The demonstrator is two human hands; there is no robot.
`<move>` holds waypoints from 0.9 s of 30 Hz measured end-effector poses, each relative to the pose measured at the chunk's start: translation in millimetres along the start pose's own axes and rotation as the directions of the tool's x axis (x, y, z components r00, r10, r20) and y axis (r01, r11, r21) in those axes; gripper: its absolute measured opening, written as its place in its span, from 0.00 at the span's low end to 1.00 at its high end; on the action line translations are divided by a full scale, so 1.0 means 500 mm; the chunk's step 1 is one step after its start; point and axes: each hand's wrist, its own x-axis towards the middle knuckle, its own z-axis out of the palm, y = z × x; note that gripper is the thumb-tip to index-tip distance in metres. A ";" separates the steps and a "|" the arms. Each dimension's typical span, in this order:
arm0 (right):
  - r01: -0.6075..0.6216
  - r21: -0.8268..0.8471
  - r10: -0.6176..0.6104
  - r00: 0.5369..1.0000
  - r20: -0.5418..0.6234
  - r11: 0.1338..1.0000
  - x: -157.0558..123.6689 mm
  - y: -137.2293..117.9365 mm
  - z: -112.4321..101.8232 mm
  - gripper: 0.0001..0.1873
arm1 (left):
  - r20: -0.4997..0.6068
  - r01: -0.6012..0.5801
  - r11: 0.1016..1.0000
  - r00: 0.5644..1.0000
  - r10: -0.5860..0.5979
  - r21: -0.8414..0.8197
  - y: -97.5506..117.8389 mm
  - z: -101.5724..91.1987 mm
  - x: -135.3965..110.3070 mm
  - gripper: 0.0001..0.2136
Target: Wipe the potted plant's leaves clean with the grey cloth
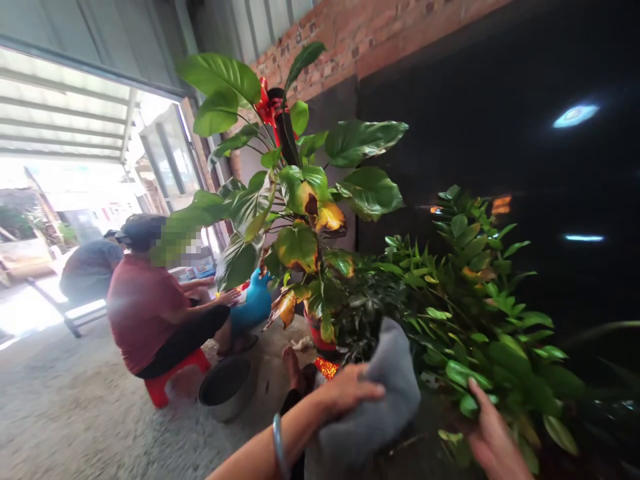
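My left hand (pixel 347 392) lies closed over a grey cloth (pixel 380 400), gripping its top edge low in the middle of the view. A bangle sits on that wrist. My right hand (pixel 493 437) reaches toward a low bush with small glossy leaves (pixel 470 313), index finger stretched out against a leaf, nothing held. Behind the cloth stands a tall potted plant with big green and yellowing leaves (pixel 295 200) in a red pot (pixel 320 337).
A person in a red shirt (pixel 145 307) squats on a small red stool at the left, beside a blue object (pixel 253 303) and a metal bowl (pixel 226 387). Another person sits behind. A dark glossy wall (pixel 525 133) rises on the right. Gravel floor.
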 end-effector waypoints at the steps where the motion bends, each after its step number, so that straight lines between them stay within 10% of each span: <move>1: 0.013 -0.022 -0.013 1.000 0.001 1.000 0.005 0.003 -0.003 0.18 | 0.081 0.047 0.997 0.995 -0.053 0.068 -0.015 0.000 -0.022 0.18; 4: 0.097 -0.028 -0.096 0.995 0.026 0.995 0.012 0.005 -0.007 0.20 | 0.130 -0.011 0.997 0.991 0.001 0.075 0.004 -0.016 -0.065 0.22; 10: 0.076 0.037 -0.076 0.997 0.001 0.996 -0.001 0.004 0.004 0.17 | -0.268 -0.272 0.952 0.936 0.228 -0.140 0.078 -0.047 -0.007 0.25; 17: 0.066 -0.004 -0.065 0.997 0.030 0.998 -0.002 0.003 -0.003 0.16 | 0.114 -0.021 0.995 0.993 0.009 0.097 -0.029 -0.029 -0.089 0.19; 23: -0.005 0.089 0.005 1.000 -0.008 0.996 -0.019 -0.010 0.010 0.13 | -0.361 -0.311 0.921 0.908 0.214 -0.237 0.077 -0.096 -0.049 0.23; 27: -0.001 0.078 0.001 1.000 0.000 0.997 -0.018 -0.007 0.012 0.13 | -0.406 -0.191 0.959 0.909 0.093 -0.208 0.034 -0.084 -0.017 0.18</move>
